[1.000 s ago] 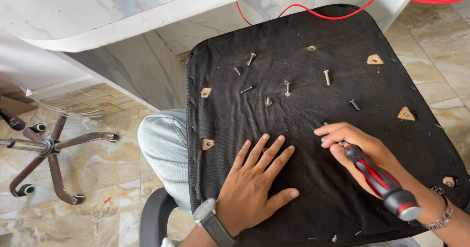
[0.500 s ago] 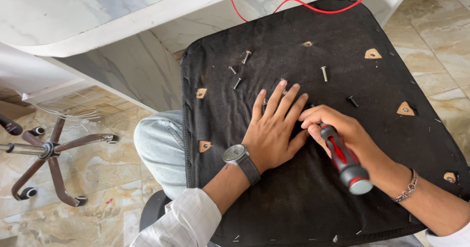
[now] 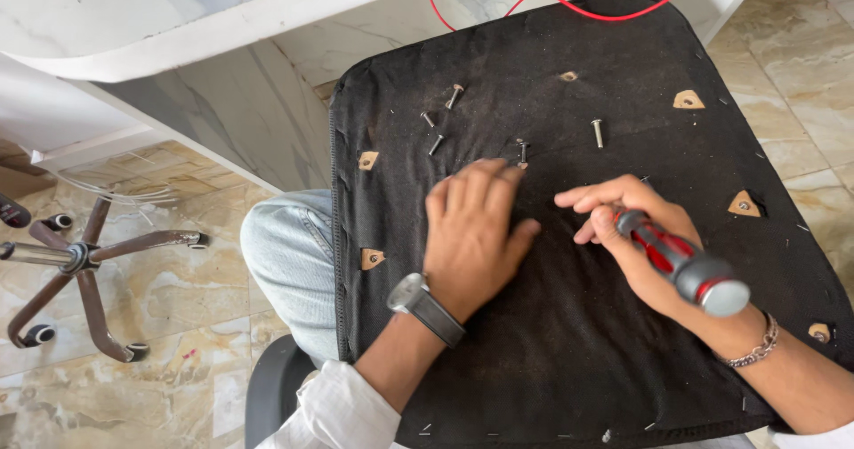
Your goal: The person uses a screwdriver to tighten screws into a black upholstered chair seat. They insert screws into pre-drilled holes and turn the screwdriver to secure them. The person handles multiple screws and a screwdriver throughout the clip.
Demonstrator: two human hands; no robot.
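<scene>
Step in hand: fastening on upturned seat base. Left hand flat mid-panel, fingers spread, empty. Right hand gripping screwdriver. Loose screws toward far edge; next, probably seat one.

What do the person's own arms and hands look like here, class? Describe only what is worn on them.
The left hand has a wristwatch with a dark strap and a silvery case at the wrist, and a white shirt sleeve pushed up the forearm. The right hand has a thin silvery chain bracelet at the wrist; a bit of white sleeve shows at the picture's lower right corner. No gloves or rings are visible.
</scene>
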